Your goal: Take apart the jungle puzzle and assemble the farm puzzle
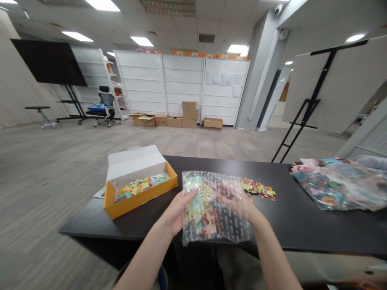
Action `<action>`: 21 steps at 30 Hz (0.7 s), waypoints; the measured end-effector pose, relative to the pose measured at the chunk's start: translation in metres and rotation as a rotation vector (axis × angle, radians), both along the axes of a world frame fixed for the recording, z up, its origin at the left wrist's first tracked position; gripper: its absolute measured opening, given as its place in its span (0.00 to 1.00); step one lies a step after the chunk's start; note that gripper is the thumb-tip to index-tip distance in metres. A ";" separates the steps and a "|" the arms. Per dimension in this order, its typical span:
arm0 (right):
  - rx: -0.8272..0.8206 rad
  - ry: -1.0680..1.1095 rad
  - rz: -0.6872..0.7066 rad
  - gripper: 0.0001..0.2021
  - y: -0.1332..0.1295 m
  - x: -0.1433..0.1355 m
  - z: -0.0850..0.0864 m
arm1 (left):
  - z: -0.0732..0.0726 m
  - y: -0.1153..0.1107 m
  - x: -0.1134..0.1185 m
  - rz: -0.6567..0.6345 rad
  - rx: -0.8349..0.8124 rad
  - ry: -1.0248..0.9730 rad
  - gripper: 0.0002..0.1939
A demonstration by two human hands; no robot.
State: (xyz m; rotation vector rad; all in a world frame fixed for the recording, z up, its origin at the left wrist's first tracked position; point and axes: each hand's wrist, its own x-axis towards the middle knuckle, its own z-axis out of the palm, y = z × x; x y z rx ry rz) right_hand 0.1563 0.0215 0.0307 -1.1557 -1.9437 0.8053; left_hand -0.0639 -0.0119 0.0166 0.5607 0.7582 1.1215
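A clear plastic bag (208,229) with printed marks and colourful puzzle pieces in it is held up over the near edge of the table. My left hand (178,209) grips its left side, thumb on the front. Behind or inside the plastic at the right is my right hand (234,199), seen through the film; its fingers are blurred, so what they hold cannot be made out. To the left stands an open yellow box (145,197) with a white lid and puzzle pieces (142,185) inside. Loose puzzle pieces (263,189) lie just right of the bag.
On the right of the black table (284,217) lie large plastic bags (341,185) of colourful items. Beyond the table are a black stand (305,112) with a board, cardboard boxes (190,114), an office chair (104,106) and a screen (50,62).
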 end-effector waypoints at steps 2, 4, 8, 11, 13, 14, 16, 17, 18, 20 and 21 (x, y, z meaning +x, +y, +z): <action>0.042 0.016 -0.025 0.14 0.002 -0.007 -0.004 | 0.000 -0.001 0.002 0.001 -0.011 0.001 0.18; 0.043 0.023 -0.023 0.16 0.003 -0.011 -0.006 | 0.002 -0.001 0.004 0.003 -0.024 -0.007 0.17; -0.006 -0.009 -0.033 0.19 -0.001 -0.019 -0.006 | 0.006 -0.002 0.006 0.025 -0.067 -0.023 0.13; -0.026 0.024 -0.048 0.20 -0.006 -0.028 -0.007 | 0.006 -0.002 0.007 0.056 -0.115 -0.015 0.13; -0.026 0.052 -0.014 0.19 -0.008 -0.032 -0.009 | 0.004 -0.001 0.008 0.074 -0.123 -0.013 0.13; -0.030 0.062 0.019 0.19 -0.009 -0.034 -0.009 | 0.003 -0.001 0.008 0.080 -0.118 -0.014 0.13; -0.047 0.073 0.097 0.17 -0.010 -0.036 -0.010 | 0.002 -0.001 0.009 0.079 -0.100 -0.028 0.13; -0.056 0.075 0.135 0.16 -0.010 -0.036 -0.010 | 0.002 -0.002 0.009 0.073 -0.093 -0.038 0.12; -0.065 0.076 0.161 0.16 -0.011 -0.037 -0.010 | 0.003 -0.002 0.009 0.069 -0.091 -0.048 0.12; -0.077 0.087 0.151 0.15 -0.012 -0.037 -0.008 | 0.005 -0.002 0.009 0.071 -0.093 -0.058 0.11; -0.085 0.096 0.118 0.14 -0.012 -0.038 -0.007 | 0.007 -0.003 0.009 0.074 -0.095 -0.061 0.11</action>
